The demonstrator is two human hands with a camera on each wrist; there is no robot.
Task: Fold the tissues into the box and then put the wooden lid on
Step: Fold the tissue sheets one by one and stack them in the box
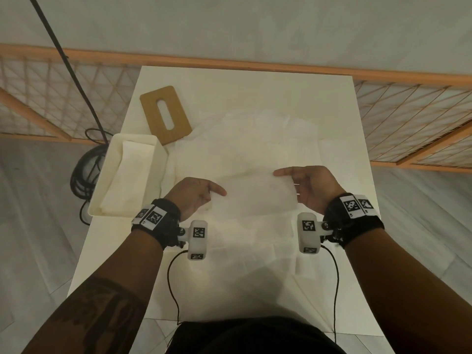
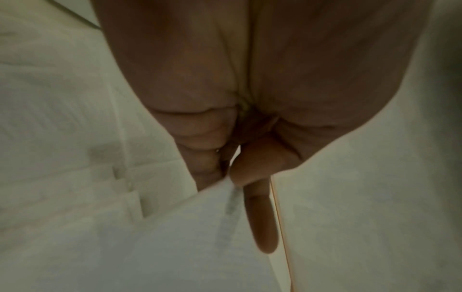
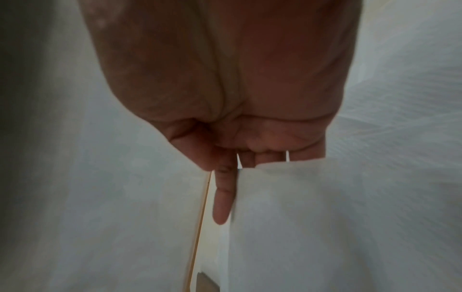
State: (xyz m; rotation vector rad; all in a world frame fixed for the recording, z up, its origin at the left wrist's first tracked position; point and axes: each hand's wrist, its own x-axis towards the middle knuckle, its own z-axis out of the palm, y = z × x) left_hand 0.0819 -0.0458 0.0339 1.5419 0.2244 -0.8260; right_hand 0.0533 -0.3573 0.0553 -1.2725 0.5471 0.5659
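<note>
A white tissue (image 1: 254, 198) is stretched in the air between both hands over the middle of the white table (image 1: 255, 290). My left hand (image 1: 212, 194) pinches its left edge, index finger pointing right. In the left wrist view the tissue (image 2: 195, 241) runs between thumb and curled fingers (image 2: 205, 168). My right hand (image 1: 293, 183) holds the right edge, index finger pointing left; the other fingers go behind the tissue (image 3: 337, 217). The white box (image 1: 98, 198) stands at the left with folded tissues (image 1: 127, 175) inside. The wooden lid (image 1: 155, 108) with its slot lies flat behind the box.
Several unfolded tissues (image 1: 268, 139) lie spread over the table under and beyond the hands. A black cable (image 1: 81, 172) coils on the floor left of the box. An orange wooden lattice frame (image 1: 408, 116) runs behind the table's far edge.
</note>
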